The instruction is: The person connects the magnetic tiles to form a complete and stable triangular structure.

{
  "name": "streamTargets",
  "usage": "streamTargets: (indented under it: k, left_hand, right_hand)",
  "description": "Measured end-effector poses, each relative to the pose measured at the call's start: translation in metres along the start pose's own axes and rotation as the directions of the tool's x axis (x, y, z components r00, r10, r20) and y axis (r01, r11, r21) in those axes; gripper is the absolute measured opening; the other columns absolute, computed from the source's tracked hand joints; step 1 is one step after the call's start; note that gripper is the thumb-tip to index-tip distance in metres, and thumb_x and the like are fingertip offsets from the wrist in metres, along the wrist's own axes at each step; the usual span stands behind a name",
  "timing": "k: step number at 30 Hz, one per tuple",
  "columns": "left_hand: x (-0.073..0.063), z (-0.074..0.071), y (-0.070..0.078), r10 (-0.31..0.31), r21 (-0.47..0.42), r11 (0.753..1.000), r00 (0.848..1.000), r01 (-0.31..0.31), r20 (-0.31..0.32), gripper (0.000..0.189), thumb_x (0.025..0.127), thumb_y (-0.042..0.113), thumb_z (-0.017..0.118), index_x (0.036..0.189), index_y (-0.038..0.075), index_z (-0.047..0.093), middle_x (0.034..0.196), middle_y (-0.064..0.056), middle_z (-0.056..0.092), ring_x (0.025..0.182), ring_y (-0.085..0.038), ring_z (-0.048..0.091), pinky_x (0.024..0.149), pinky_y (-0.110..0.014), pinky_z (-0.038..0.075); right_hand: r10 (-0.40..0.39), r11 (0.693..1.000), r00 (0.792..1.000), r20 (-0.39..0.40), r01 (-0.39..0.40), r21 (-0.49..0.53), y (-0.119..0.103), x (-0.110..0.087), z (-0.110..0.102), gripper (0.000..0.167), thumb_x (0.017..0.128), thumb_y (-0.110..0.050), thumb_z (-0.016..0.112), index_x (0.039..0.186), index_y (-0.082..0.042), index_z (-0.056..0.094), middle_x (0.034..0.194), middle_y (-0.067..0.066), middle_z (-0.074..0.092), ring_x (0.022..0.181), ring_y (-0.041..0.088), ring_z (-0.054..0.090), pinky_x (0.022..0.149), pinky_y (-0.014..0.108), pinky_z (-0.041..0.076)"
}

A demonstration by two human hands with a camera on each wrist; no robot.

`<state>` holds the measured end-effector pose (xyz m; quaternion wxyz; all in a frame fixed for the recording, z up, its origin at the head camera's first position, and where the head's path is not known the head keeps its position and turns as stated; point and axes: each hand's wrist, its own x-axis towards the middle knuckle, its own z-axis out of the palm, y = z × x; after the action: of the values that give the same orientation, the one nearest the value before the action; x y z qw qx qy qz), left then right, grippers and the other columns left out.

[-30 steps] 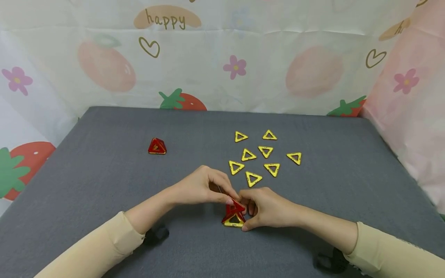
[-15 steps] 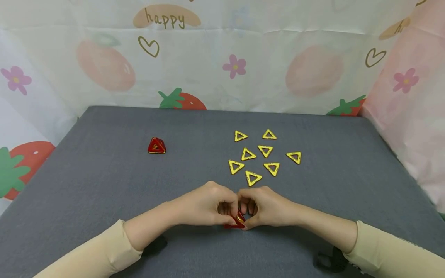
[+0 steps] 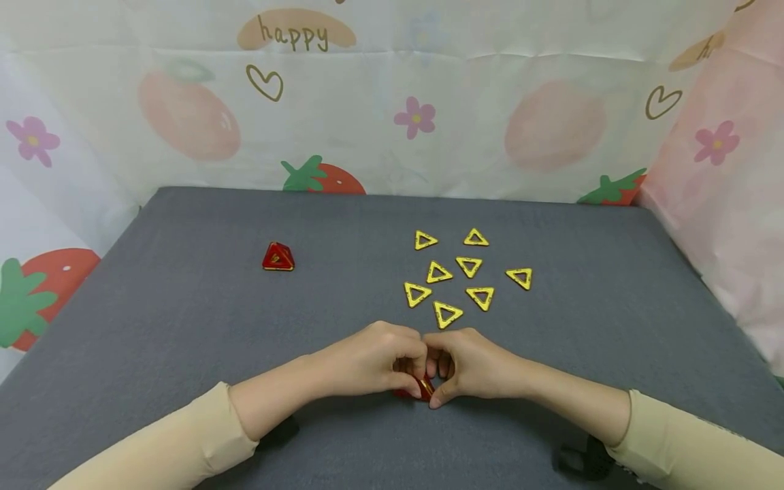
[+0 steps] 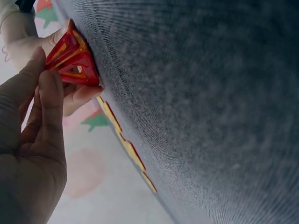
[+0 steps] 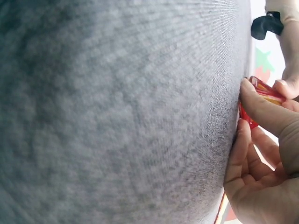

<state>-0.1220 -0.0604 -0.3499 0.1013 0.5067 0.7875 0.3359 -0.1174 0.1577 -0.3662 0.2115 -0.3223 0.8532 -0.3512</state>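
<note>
Near the front of the table, both hands meet at a small red pyramid of triangular magnetic tiles [image 3: 425,389]. My left hand [image 3: 373,362] pinches its top between thumb and fingertips; the left wrist view shows the pyramid [image 4: 77,63] with red sides and open triangular centres. My right hand [image 3: 484,369] grips the lower right side, thumb at the front corner and fingers behind. Fingers cover much of the pyramid in the head view. Part of its red side [image 5: 250,119] shows between the right thumb and fingers in the right wrist view.
Several loose triangular tiles lie flat beyond the hands, yellow side up, the nearest tile [image 3: 447,314] just behind them. Another red pyramid [image 3: 278,257] stands at the back left. A printed cloth [image 3: 465,82] hangs behind the grey table [image 3: 153,292].
The left hand has come down and forward with a red tile, which was tilted above the pyramid's yellow-edged front. The front now looks red. The right hand has stayed in place.
</note>
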Motion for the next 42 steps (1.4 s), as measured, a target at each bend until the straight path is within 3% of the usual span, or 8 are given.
streamTargets:
  k: [6,11,16,22,26,42]
  left_hand:
    - [0.002,0.001,-0.001,-0.002,-0.015,1.000,1.000,0.002,-0.011,0.017,0.078,0.018,0.083,0.081,0.013,0.066,0.079,0.002,0.062,0.070,0.005,0.055,0.062,-0.009,0.049]
    - [0.000,-0.001,0.000,-0.098,-0.089,0.991,0.995,0.099,0.011,0.019,0.078,0.014,0.083,0.087,0.013,0.067,0.078,0.002,0.064,0.068,0.004,0.054,0.061,-0.014,0.050]
    - [-0.005,-0.005,-0.005,-0.247,-0.178,0.952,0.968,0.250,0.042,0.020,0.077,0.016,0.085,0.081,0.014,0.066,0.070,0.003,0.066,0.061,0.002,0.057,0.058,-0.018,0.051]
    - [-0.010,-0.007,-0.012,-0.333,-0.230,0.906,0.933,0.356,0.133,0.010,0.077,0.018,0.084,0.080,0.014,0.074,0.068,0.003,0.071,0.057,-0.002,0.061,0.054,-0.019,0.051]
    - [-0.010,-0.006,-0.014,-0.343,-0.265,0.885,0.921,0.382,0.182,0.010,0.079,0.017,0.082,0.085,0.010,0.077,0.074,-0.002,0.075,0.059,-0.002,0.065,0.057,-0.021,0.056]
    - [-0.008,-0.002,-0.020,-0.348,-0.303,0.865,0.913,0.400,0.212,0.013,0.079,0.016,0.082,0.083,0.006,0.075,0.074,-0.006,0.075,0.061,0.001,0.065,0.059,-0.017,0.054]
  right_hand:
    - [0.006,1.000,1.000,0.008,-0.006,0.011,0.000,-0.002,0.000,0.037,0.068,-0.028,0.091,0.090,-0.021,0.063,0.080,-0.004,0.063,0.072,0.004,0.056,0.066,0.020,0.051]
    - [0.014,1.000,1.000,0.010,-0.014,0.023,0.000,-0.003,0.000,0.038,0.070,-0.030,0.090,0.095,-0.022,0.063,0.082,-0.006,0.063,0.073,0.004,0.057,0.067,0.021,0.051]
    - [0.037,0.999,0.999,-0.018,-0.036,0.012,-0.002,-0.005,0.003,0.041,0.073,-0.036,0.088,0.096,-0.021,0.056,0.084,-0.007,0.061,0.074,0.005,0.057,0.068,0.021,0.051]
    - [0.019,0.999,0.999,-0.040,-0.020,-0.027,-0.004,-0.006,0.005,0.033,0.073,-0.039,0.087,0.081,-0.023,0.059,0.074,-0.008,0.059,0.069,0.004,0.055,0.062,0.020,0.048]
    - [0.005,1.000,0.999,-0.043,-0.006,-0.031,-0.004,-0.006,0.005,0.030,0.075,-0.039,0.086,0.079,-0.023,0.060,0.072,-0.008,0.059,0.067,0.003,0.053,0.060,0.019,0.047]
    - [-0.006,0.999,1.000,-0.018,0.006,-0.032,-0.004,-0.005,0.004,0.024,0.078,-0.030,0.084,0.079,-0.024,0.060,0.072,-0.012,0.057,0.066,0.000,0.053,0.060,0.018,0.047]
